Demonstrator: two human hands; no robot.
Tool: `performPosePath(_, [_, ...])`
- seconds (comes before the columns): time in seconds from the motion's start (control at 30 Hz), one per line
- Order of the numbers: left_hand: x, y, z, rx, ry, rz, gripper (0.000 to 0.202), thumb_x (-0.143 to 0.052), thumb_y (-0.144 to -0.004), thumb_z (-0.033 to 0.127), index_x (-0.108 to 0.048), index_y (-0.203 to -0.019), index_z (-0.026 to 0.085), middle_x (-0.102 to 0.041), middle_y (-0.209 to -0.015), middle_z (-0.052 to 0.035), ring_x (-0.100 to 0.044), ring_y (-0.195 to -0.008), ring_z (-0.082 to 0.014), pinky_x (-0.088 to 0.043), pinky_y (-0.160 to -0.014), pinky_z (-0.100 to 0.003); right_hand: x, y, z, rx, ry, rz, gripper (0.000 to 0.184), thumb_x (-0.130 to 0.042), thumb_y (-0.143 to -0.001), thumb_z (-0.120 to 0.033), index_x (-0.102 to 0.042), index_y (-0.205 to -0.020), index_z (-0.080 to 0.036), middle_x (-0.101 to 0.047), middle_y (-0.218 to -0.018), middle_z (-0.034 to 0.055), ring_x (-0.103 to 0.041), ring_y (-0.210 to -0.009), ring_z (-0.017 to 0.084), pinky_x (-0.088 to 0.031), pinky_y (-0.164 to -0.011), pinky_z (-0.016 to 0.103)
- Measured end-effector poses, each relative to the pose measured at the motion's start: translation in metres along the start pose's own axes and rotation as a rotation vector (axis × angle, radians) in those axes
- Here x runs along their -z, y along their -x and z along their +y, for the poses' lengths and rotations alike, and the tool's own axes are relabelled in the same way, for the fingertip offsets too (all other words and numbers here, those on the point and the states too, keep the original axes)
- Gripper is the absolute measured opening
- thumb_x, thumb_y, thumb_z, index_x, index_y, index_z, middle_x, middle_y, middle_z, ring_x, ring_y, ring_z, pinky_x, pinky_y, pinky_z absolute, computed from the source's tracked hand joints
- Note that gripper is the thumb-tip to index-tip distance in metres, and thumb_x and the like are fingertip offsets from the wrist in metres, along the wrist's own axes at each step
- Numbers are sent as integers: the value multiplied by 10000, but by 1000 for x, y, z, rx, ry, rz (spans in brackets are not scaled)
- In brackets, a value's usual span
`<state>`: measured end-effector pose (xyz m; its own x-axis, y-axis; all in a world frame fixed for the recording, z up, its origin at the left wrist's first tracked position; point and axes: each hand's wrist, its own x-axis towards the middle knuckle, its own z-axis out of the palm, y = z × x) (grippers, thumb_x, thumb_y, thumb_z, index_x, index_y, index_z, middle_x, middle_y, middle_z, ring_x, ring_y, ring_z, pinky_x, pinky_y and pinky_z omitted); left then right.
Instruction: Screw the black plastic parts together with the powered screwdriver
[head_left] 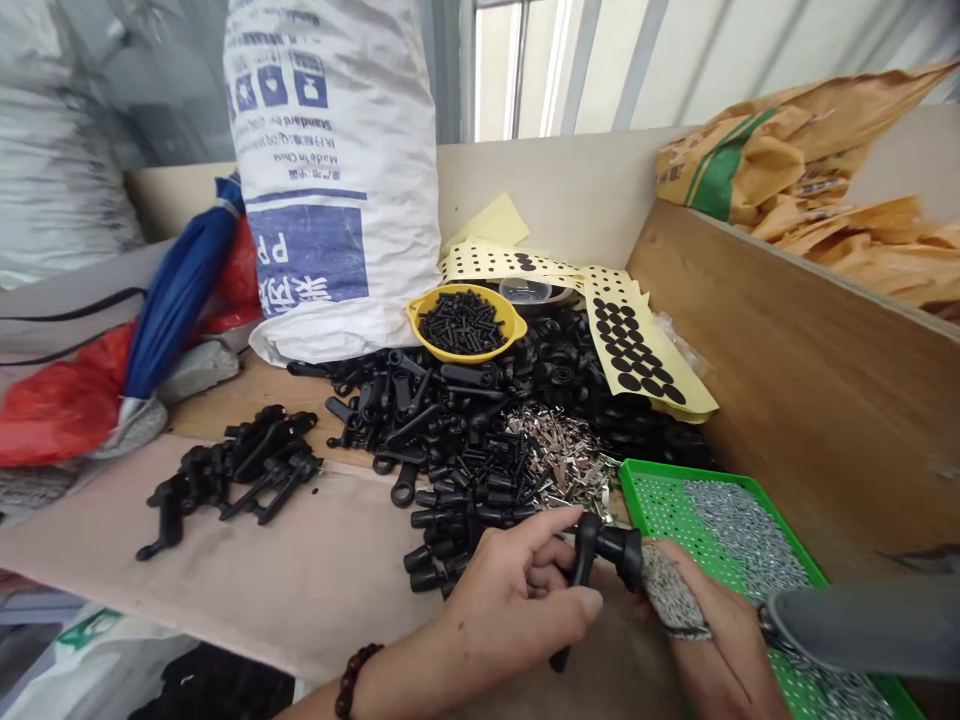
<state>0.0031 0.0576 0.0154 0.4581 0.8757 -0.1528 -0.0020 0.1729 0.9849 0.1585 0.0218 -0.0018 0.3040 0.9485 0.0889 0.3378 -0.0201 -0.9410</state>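
Note:
A black plastic crank handle [583, 560] is held between both hands, its arm hanging down and its round hub pointing right. My left hand [510, 600], with a beaded bracelet at the wrist, closes its thumb and fingers around the arm. My right hand [724, 640] grips the hub end; a grey speckled piece [675, 590] covers its thumb area, and its fingers are mostly hidden. Just behind my hands lie several black sleeves [431, 545], black screw-like parts [487, 460] and a pile of small silvery metal clips [562, 450].
A green tray [634, 490] of small metal pieces stands right, with a grey cylindrical tool [862, 620] above it. Black cranks [247, 460] are heaped left. Behind are a yellow basket [414, 318], sticker sheets [675, 385] and a white sack [390, 150]. A wooden board [810, 370] bounds the right.

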Motion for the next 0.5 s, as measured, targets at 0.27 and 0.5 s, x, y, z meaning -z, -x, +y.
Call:
performPosePath(0.27, [-7,-2,-11,-63,17,-14,562,-645,-716,179,-567,-1273,193,-646,-844,-23,-459,-478,-39,-361,-440,-146,1,-9,15,-297,-80,-25,260,-547,-739,-447,-534,-605,-223,-546,-527,-21,-512,-548,172,-400,-534,243])
performPosePath(0.5, [-13,-4,-16,-93,16,-19,565,-649,-732,195,-553,-1289,204,-597,-836,2,-431,-485,-32,-321,-429,-140,3,-12,22,-233,-115,-68,349,-606,-722,-528,-564,-612,-199,-560,-541,-3,-521,-523,176,-425,-483,245])
